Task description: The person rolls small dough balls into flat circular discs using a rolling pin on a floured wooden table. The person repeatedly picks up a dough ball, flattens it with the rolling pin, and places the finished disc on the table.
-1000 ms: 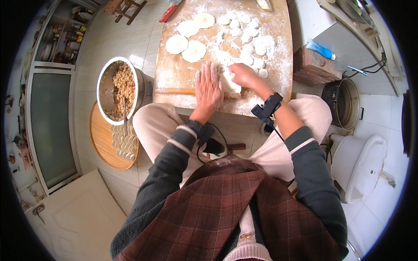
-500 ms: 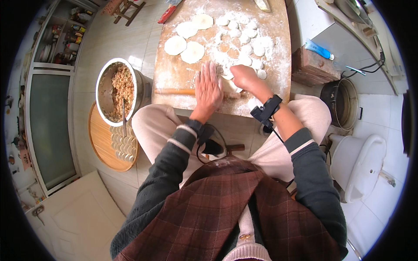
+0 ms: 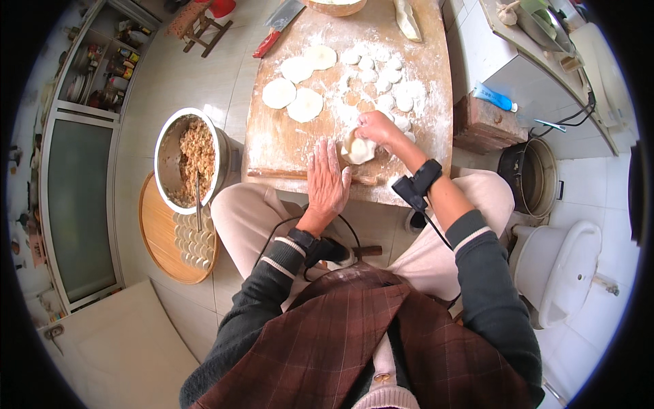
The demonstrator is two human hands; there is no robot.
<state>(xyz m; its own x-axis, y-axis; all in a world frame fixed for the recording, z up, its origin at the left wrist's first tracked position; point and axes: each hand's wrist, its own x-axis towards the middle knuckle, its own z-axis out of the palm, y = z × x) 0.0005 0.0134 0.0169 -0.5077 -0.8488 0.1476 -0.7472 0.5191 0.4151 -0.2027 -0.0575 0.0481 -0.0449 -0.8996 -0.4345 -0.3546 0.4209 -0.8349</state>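
My left hand lies flat, fingers stretched out, on a wooden rolling pin near the board's front edge. To its right, my right hand pinches the far edge of a small dough wrapper, which rests partly on the floured wooden board. Several rolled wrappers lie at the board's left, some overlapping. Small floured dough pieces are scattered beyond my right hand.
A cleaver with a red handle and a dough roll lie at the far side. Left of the board stands a pot of filling, by a round tray with rows of dumplings. A brick block is at right.
The view has tilted, showing more of the board's far end. The rolling pin and left hand are nearer the front edge, and the wrapper now shows clear of the pin.
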